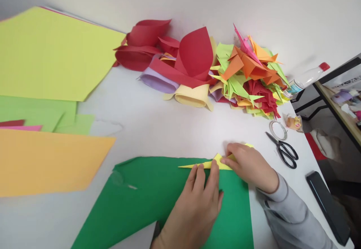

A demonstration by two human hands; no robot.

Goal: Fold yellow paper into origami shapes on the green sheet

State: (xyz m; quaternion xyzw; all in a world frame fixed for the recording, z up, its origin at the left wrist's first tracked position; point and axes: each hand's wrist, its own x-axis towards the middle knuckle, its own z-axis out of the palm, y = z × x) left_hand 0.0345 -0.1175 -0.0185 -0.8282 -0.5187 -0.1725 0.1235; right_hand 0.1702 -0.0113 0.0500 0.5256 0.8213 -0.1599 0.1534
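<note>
Closest to me is the left hand [194,204], reaching over a green sheet [138,200] on the white desk [169,132]. Its fingers are slightly spread, their tips pressing down on a yellow folded paper [207,165]. That piece lies along the green sheet's far edge, its thin point aimed left. The right hand [252,166], in a grey sleeve [293,204], pinches the same piece nearer the sheet's far right corner, thumb and fingers curled in on it.

Right of the green sheet I can see black-handled scissors [282,149], a roll of tape [272,132] just beyond them, and a long black case [327,207] nearer the desk's edge. Behind the sheet sit red paper cones [194,53] and, further right, a spiky heap of folded papers [254,76]. To its left lie an orange sheet [50,162] and, farther back, a large yellow-green one [56,53].
</note>
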